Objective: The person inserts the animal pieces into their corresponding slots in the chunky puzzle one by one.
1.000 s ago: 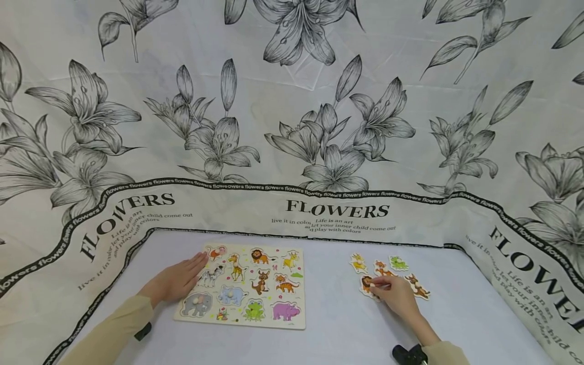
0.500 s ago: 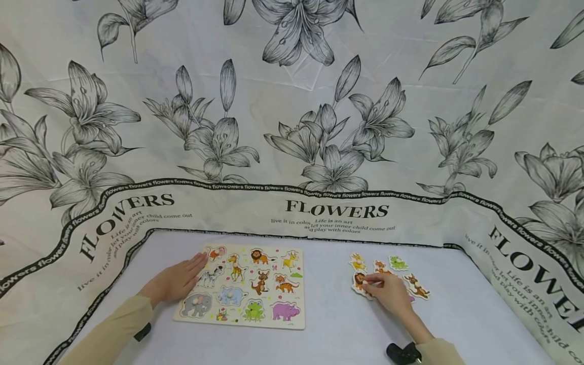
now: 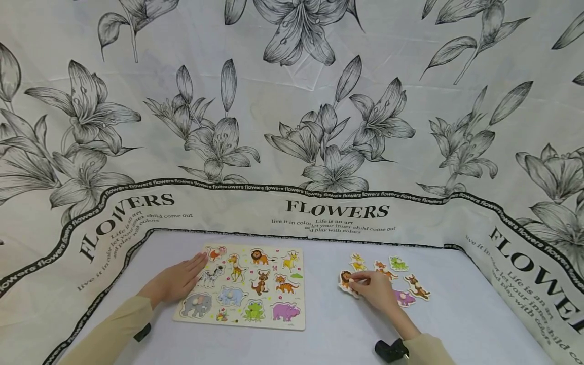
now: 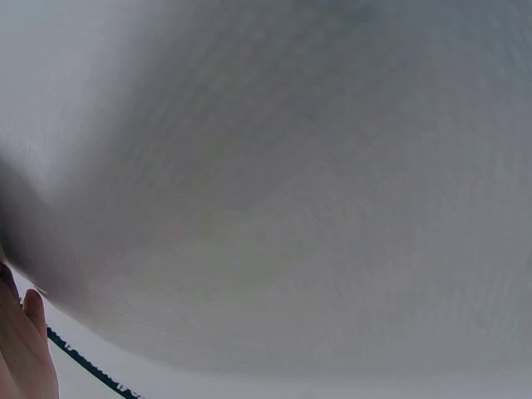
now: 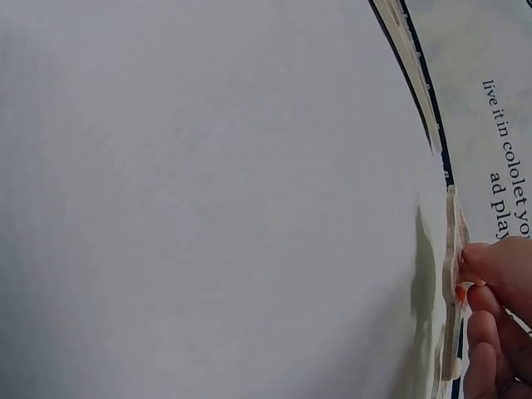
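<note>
The right hand point(image 3: 376, 291) grasps the lion point(image 3: 345, 280), pinched between thumb and fingertips at the hand's left end. From the right wrist the lion shows nearly edge-on, apparently lifted off the tabletop point(image 3: 328, 324), though that view hardly settles it. Just beyond those fingertips lies the goat point(image 3: 358, 261); the tiger point(image 3: 383, 266) lies past the knuckles, partly covered by them. Farther out and to the hand's right is the frog point(image 3: 399, 262). The kangaroo point(image 3: 418, 288) lies to the right of the hand, and the hippo point(image 3: 405, 298) just beside it on that same side.

Well to the right hand's left sits the board point(image 3: 268, 300). The left hand point(image 3: 180, 276) grasps nothing: its straight fingers lie together along the board's left edge, tips beside the red figure point(image 3: 216, 252). The zebra point(image 3: 211, 275) is just right of those fingers, and the grey elephant point(image 3: 197, 305) is nearer the person. Beyond both hands hangs a flower-printed cloth point(image 3: 337, 152).
</note>
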{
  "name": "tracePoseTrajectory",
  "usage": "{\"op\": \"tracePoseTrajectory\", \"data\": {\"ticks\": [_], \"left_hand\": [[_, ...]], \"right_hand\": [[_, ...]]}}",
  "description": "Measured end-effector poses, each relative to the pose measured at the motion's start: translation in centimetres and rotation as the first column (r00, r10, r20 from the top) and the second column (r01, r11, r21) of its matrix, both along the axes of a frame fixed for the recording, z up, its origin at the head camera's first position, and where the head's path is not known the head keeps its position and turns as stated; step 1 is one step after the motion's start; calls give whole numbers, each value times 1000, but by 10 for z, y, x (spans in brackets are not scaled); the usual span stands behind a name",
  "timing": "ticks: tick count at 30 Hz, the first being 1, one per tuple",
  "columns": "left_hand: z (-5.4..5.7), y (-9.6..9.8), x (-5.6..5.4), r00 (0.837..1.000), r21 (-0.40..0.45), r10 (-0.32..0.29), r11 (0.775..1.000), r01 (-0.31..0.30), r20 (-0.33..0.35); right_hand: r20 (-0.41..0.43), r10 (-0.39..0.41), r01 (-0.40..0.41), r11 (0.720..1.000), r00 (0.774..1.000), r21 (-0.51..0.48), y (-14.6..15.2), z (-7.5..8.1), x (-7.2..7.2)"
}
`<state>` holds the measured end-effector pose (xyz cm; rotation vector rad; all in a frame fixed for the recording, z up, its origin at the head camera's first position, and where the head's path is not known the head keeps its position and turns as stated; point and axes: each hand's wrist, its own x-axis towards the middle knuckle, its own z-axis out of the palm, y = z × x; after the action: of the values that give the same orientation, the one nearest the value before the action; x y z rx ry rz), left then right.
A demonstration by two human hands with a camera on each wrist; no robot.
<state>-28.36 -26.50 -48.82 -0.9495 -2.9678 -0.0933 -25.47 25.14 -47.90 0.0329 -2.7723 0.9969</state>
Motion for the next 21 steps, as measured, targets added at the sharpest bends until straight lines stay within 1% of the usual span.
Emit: {"op": "tracePoseTrajectory", "data": {"ticks": [4, 8, 10, 14, 16, 17, 21], "left_hand": [[7, 2, 3, 1000, -4, 3, 1000, -3, 27], [7, 2, 3, 1000, 5, 2, 1000, -2, 29], [4, 0, 2, 1000, 10, -5, 1000, 5, 7], [-4, -3, 0, 998, 13, -23, 1000, 24, -63], [-5, -3, -1, 997, 13, -27, 1000, 28, -75], [-4, -3, 0, 997, 17, -29, 999, 30, -72], [1, 0, 1, 1000, 19, -13, 1000, 13, -13]], "right_hand": [[-4, 22, -22, 1000, 1000, -21, -10, 2, -4], [8, 37, -37, 999, 999, -32, -21, 3, -9], [3, 42, -42, 999, 999, -28, -27, 3, -11], [-19, 55, -56, 998, 998, -22, -38, 4, -15], [-21, 68, -68, 997, 997, -28, -43, 4, -17], [-20, 75, -76, 997, 997, -35, -46, 4, -18], [-5, 92, -93, 994, 996, -51, -56, 4, -23]]}}
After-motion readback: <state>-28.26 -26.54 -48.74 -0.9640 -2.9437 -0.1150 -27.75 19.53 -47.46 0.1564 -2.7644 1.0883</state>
